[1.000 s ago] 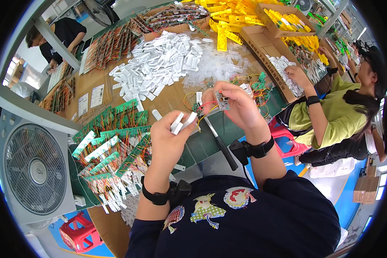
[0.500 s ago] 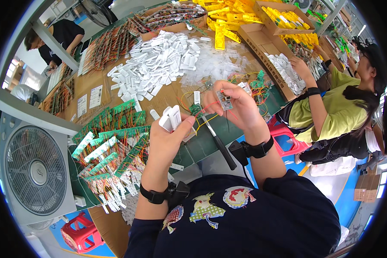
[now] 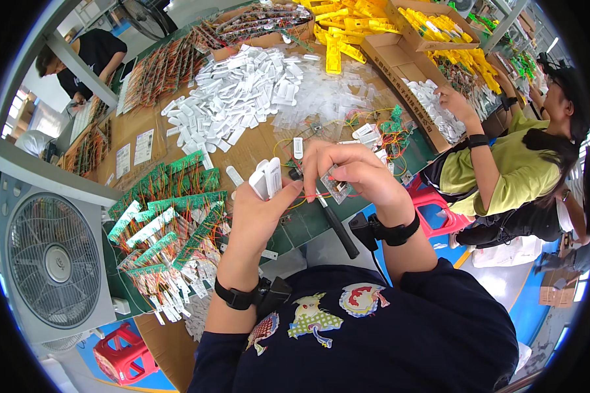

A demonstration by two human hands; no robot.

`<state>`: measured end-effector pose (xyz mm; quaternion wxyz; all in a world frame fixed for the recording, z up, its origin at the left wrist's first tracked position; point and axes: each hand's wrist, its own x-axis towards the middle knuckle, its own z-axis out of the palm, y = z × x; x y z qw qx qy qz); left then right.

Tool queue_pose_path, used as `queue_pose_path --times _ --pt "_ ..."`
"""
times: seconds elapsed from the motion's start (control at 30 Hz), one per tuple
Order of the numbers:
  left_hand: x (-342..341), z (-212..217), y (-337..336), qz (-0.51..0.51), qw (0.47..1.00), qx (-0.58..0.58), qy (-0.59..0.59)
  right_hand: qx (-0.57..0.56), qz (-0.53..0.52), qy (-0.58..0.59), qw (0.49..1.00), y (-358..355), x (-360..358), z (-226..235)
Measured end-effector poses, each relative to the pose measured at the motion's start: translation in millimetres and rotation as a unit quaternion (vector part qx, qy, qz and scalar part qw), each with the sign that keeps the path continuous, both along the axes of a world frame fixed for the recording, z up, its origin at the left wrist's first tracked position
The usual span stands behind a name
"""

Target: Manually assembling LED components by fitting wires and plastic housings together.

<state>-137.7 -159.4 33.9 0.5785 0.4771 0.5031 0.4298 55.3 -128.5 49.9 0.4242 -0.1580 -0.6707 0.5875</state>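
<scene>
My left hand [image 3: 259,213] is closed around a small stack of white plastic strips [image 3: 266,178], which stick up above the thumb. Opposite it, my right hand [image 3: 367,175] pinches a small clear-grey module [image 3: 336,186] with tiny parts on it. Thin red wires [image 3: 313,196] run from the module toward the left thumb; where they end is hidden. Under the hands, a tool with a black handle and metal shaft [image 3: 339,230] lies slanted at the table edge. A single white strip [image 3: 298,148] lies just beyond the fingers.
Heaped white strips [image 3: 242,92] and clear plastic pieces [image 3: 328,95] cover the middle. Wired green circuit boards [image 3: 170,223] lie to the left, beside a grey fan [image 3: 56,259]. Yellow parts [image 3: 347,26] and cardboard boxes [image 3: 400,72] stand far right, near a co-worker [image 3: 518,157].
My right hand has come down and left with the module, its fingers curling over toward my left hand. The green board seen between the hands has dropped out of sight. My left hand has shifted slightly.
</scene>
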Motion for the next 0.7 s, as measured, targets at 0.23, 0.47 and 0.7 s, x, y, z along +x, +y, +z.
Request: queue_pose_path --times 0.23,0.47,0.7 --pt "2 -4 2 0.052 0.998 -0.013 -0.018 -0.02 0.007 0.086 0.996 -3 -1 -4" --pt "0 -19 5 0.07 0.997 -0.017 -0.007 -0.119 -0.041 0.178 0.976 -3 3 -9" --pt "1 -30 8 0.062 0.996 -0.064 -0.013 -0.172 -0.002 0.304 0.937 1 5 -9"
